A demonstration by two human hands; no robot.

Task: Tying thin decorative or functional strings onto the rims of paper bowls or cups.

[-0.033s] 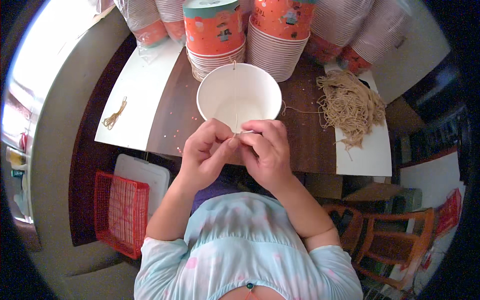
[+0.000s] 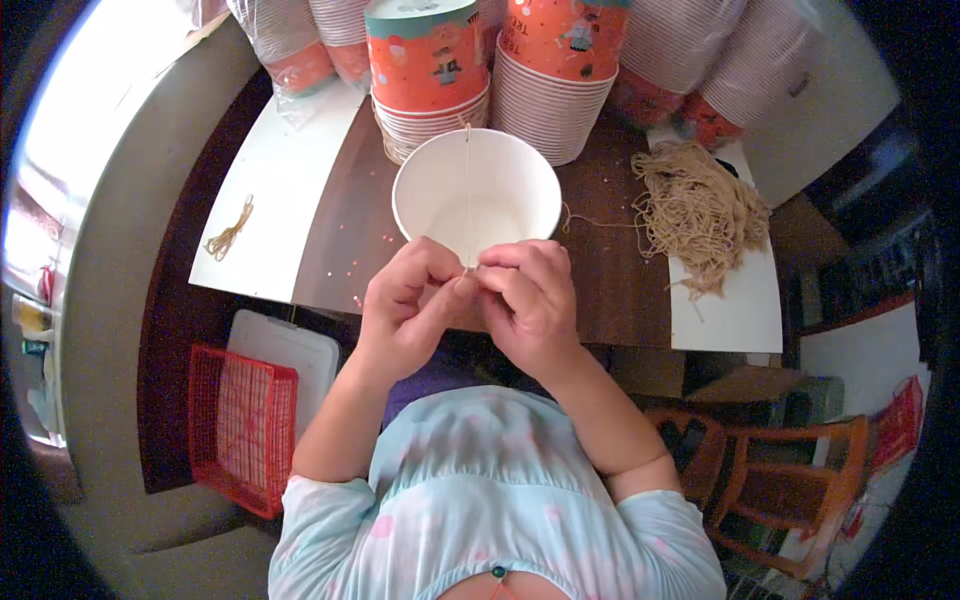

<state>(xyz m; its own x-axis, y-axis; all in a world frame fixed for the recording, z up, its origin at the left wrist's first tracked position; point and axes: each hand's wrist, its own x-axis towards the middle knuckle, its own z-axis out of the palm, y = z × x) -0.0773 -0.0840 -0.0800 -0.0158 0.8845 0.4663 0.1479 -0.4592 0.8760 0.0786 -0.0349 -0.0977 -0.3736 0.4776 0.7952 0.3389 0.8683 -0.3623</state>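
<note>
A white paper bucket [image 2: 430, 185] sits open side up on the table in front of me. From a hole in its far rim, a thin beige string [image 2: 469, 195] runs taut across the mouth to the near rim. There my left hand [image 2: 415, 305] pinches the string between thumb and forefinger. Close beside it, fingertips almost meeting, my right hand [image 2: 530, 300] pinches the string too. My fingers partly hide the knot or loop between them and the near rim. Another length of string trails off to the bucket's right.
Behind the bucket rise nested stacks of orange-printed buckets [image 2: 430, 65], some in clear plastic. A tangled heap of beige string [image 2: 700, 215] lies at the right, a small string bundle [image 2: 230, 232] at the left. A red basket [image 2: 240, 430] stands lower left, wooden chairs [image 2: 790, 480] lower right.
The bucket and my right hand have shifted very slightly to the left. Both hands keep their pinch on the string.
</note>
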